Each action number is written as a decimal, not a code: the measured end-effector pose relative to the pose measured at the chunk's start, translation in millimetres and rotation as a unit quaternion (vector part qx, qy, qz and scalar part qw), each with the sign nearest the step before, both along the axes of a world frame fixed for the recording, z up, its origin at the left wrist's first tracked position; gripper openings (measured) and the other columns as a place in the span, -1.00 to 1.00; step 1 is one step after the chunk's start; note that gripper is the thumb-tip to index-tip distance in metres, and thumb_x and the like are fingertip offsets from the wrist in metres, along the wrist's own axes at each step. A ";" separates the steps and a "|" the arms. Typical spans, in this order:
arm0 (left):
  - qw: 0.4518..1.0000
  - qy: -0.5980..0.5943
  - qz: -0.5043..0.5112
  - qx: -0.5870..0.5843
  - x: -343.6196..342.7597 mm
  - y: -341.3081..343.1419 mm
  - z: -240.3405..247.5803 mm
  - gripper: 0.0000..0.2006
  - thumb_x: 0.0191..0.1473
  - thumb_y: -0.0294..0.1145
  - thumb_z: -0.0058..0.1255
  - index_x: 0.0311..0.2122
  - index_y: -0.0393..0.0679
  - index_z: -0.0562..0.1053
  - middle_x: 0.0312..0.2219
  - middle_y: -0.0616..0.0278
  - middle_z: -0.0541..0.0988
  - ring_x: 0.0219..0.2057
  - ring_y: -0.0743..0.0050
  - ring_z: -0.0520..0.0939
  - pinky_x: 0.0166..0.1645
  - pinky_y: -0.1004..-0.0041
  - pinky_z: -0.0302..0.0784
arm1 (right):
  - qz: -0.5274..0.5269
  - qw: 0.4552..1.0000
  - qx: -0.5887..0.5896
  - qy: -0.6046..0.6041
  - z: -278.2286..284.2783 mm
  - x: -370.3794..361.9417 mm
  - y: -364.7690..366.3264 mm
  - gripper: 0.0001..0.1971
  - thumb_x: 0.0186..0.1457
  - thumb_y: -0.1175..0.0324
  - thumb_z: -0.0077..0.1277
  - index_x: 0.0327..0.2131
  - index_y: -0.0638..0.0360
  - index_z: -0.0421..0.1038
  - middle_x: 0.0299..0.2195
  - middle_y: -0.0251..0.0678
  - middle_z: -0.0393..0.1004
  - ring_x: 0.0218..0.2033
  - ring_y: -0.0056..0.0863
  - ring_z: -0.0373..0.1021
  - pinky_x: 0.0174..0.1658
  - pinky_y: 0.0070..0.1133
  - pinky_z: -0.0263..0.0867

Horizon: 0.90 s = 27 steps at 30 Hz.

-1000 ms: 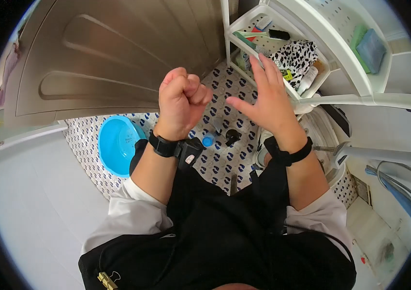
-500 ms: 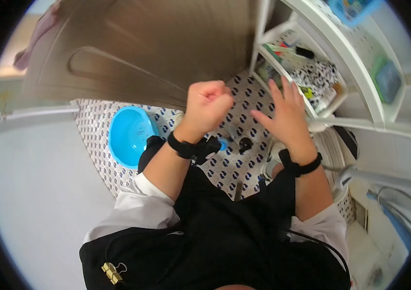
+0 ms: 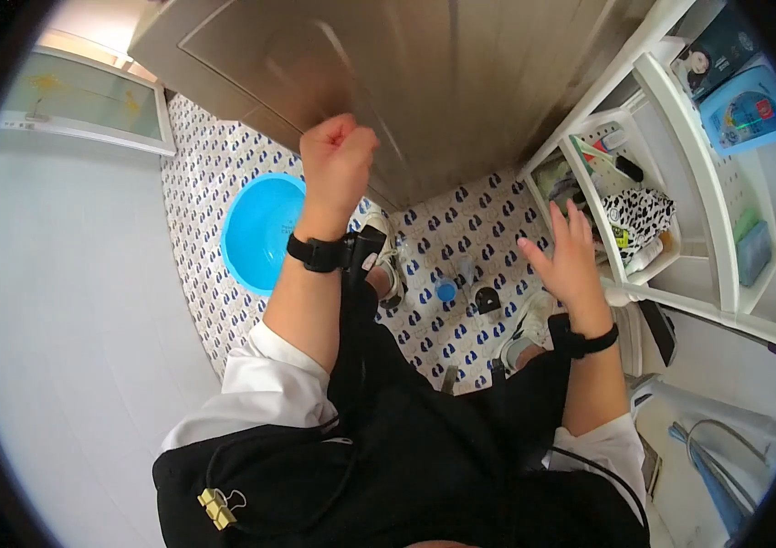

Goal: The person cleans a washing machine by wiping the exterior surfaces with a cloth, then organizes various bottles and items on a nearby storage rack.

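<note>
My left hand (image 3: 338, 169) is raised in a fist in front of the brown panelled door (image 3: 461, 82). Nothing shows sticking out of its curled fingers, and I cannot tell whether it touches the door. My right hand (image 3: 573, 260) is open, fingers spread and thumb apart, holding nothing. It hovers beside the white corner shelf (image 3: 712, 196), close to its lower tier. On that tier lie a black-and-white patterned cloth or bag (image 3: 639, 215) and a black-ended brush-like item (image 3: 627, 167). Dark straps circle both wrists.
A light-blue basin (image 3: 256, 242) stands on the patterned floor, left of my feet. Between my shoes lie a small blue round thing (image 3: 445, 289) and a black round piece (image 3: 487, 299). Higher on the shelf is a blue pack (image 3: 749, 114). A window (image 3: 87, 96) is at far left.
The view has shifted, bringing the window and more of the upper shelf into sight. My left fist has moved left and slightly up; my right hand sits lower and further right, still open.
</note>
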<state>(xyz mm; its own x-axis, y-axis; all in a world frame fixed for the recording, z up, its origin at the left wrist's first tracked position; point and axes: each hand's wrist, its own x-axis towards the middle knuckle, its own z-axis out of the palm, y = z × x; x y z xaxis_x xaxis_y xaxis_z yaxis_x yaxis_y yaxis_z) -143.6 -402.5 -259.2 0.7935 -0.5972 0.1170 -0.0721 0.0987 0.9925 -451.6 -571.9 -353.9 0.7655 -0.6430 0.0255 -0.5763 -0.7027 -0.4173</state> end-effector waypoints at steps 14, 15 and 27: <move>0.996 0.067 -0.044 -0.031 3.7 -1.9 7.1 -0.71 0.01 -0.58 0.07 -0.66 -0.15 0.27 -0.72 0.50 0.23 -0.67 0.74 0.19 -0.57 0.55 0.03 | -0.037 0.981 0.156 0.114 -48.4 20.0 -17.0 -0.24 0.09 -0.10 0.13 0.17 0.38 0.37 0.20 0.28 0.29 0.22 0.15 0.27 0.27 -0.21 0.23; 0.998 0.051 -0.032 -0.018 4.0 -3.4 6.0 -0.71 0.01 -0.57 0.09 -0.67 -0.15 0.28 -0.72 0.51 0.24 -0.67 0.76 0.20 -0.57 0.56 0.03 | -0.029 0.977 0.159 0.137 -52.3 19.6 -15.6 -0.24 0.09 -0.09 0.12 0.17 0.38 0.37 0.19 0.26 0.31 0.21 0.13 0.30 0.26 -0.22 0.25; 0.999 -0.034 -0.029 0.027 11.5 1.0 -2.0 -0.66 -0.01 -0.51 0.12 -0.67 -0.13 0.22 -0.71 0.59 0.16 -0.63 0.81 0.11 -0.56 0.56 -0.03 | -0.013 0.943 0.159 0.292 -66.2 21.3 2.3 -0.27 0.14 -0.09 0.08 0.19 0.33 0.37 0.20 0.15 0.35 0.21 0.03 0.33 0.25 -0.28 0.30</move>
<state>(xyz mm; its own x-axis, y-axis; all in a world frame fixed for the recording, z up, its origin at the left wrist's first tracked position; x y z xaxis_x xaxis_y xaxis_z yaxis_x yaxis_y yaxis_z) -132.1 -401.4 -261.2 0.7482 -0.6494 0.1362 -0.1359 0.0510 0.9894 -430.3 -569.7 -420.1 0.5732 -0.5652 -0.5933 -0.7883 -0.5780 -0.2109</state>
